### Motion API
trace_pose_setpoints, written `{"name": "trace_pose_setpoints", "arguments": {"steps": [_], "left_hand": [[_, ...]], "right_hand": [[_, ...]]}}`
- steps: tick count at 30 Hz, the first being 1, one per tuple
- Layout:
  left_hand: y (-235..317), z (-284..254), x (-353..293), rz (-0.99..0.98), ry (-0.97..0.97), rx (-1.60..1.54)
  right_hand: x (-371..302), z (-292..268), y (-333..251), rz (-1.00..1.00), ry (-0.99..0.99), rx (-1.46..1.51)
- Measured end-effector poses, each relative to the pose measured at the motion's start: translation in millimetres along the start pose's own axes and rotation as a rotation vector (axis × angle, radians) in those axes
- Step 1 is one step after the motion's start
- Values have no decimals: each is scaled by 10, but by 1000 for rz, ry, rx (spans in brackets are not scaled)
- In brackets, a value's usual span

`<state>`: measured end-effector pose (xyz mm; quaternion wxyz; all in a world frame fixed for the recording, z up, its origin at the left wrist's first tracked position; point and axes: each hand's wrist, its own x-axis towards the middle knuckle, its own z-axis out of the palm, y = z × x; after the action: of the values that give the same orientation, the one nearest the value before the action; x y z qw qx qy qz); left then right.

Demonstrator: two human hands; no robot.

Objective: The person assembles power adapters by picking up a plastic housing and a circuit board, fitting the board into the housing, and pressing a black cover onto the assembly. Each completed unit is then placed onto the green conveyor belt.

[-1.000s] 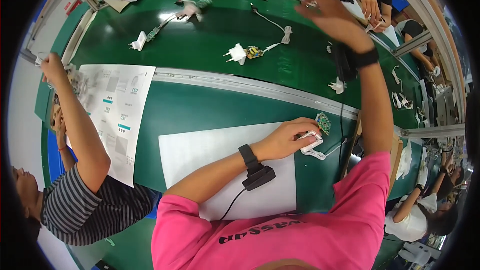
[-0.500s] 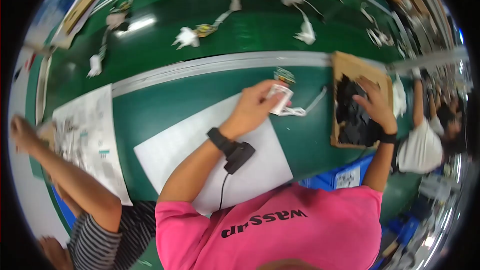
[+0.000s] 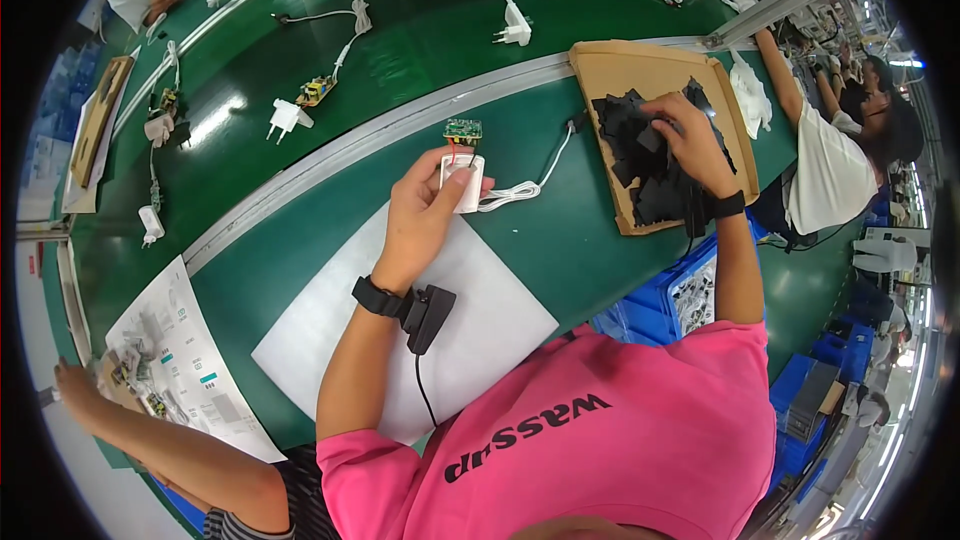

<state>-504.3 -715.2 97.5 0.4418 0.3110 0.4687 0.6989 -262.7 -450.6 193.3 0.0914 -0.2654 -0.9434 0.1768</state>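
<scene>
My left hand (image 3: 418,215) is closed around a white charger housing (image 3: 463,180), thumb across its face. A small green circuit board (image 3: 463,129) sticks out beyond the housing's far end, joined by a red wire. From the housing a white cable (image 3: 515,193), looped in a bundle, runs right to a black connector (image 3: 576,123). Over a shallow cardboard box (image 3: 595,65) my right hand (image 3: 692,145) has its fingers curled together at a small black sheet piece (image 3: 649,139). Several more black sheet pieces (image 3: 660,198) lie heaped beneath it.
White paper (image 3: 400,360) lies under my left forearm. Beyond a metal rail (image 3: 385,112), a green belt carries chargers with cables (image 3: 290,118). A blue bin (image 3: 650,305) stands below the table edge. A co-worker's arm (image 3: 190,445) is at left, another person (image 3: 835,175) at right.
My right hand has gone from spread fingers over the box to a pinch among the black pieces. My left hand keeps the housing, now turned more upright. The whole view has shifted.
</scene>
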Motion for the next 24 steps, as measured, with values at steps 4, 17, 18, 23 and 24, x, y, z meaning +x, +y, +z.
{"name": "trace_pose_setpoints", "arguments": {"steps": [4,17,18,23,24], "left_hand": [[37,-13,-26,-7,-1,4],[126,-143,-72,55,-33,-160],[132,-139,-82,57,-44,-234],[146,-168,-110,20,-4,-240],[152,-175,-113,17,-3,-210]], "right_hand": [[17,-119,-209,41,114,194],[223,933,-1697,-118,4,682],[232,990,-1685,-299,107,619],[236,980,-1633,-504,140,461],[233,978,-1634,-502,138,461]]}}
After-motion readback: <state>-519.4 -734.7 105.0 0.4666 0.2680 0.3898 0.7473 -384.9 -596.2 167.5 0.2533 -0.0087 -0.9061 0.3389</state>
